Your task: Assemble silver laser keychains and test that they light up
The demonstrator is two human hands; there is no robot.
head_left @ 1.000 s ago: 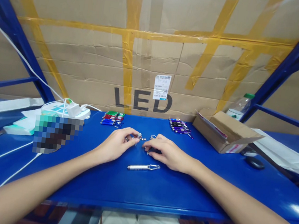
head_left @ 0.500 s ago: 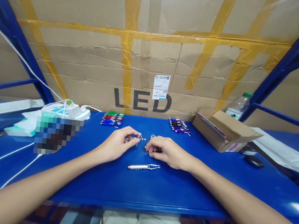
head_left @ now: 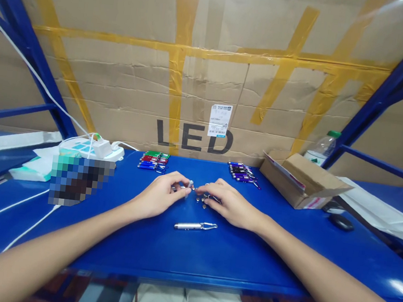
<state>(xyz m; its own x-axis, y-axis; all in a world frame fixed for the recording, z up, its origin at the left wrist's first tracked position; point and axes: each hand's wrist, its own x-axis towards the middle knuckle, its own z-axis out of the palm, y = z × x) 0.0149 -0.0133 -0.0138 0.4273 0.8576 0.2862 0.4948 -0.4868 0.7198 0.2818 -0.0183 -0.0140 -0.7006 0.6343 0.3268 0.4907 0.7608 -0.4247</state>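
Observation:
My left hand (head_left: 162, 196) rests on the blue table (head_left: 190, 251) and pinches a small silver flashlight piece (head_left: 189, 185) between thumb and fingers. My right hand (head_left: 226, 203) is curled beside it, fingertips pinched at the same spot, with a small key ring and tiny metal parts (head_left: 204, 201) lying under and beside it. What the right fingertips hold is too small to name. A whole silver keychain flashlight (head_left: 195, 226) lies on the table just in front of both hands.
Two rows of coloured keychain flashlights lie at the back, one at left (head_left: 153, 160) and one at right (head_left: 243, 171). An open cardboard box (head_left: 303, 181), a plastic bottle (head_left: 321, 147) and a computer mouse (head_left: 341, 222) stand at right. A white power strip (head_left: 90, 148) with cables sits at left.
My right hand has moved left, its fingertips now meeting the piece held in my left hand. The view has tilted slightly. The flashlight on the table has stayed put.

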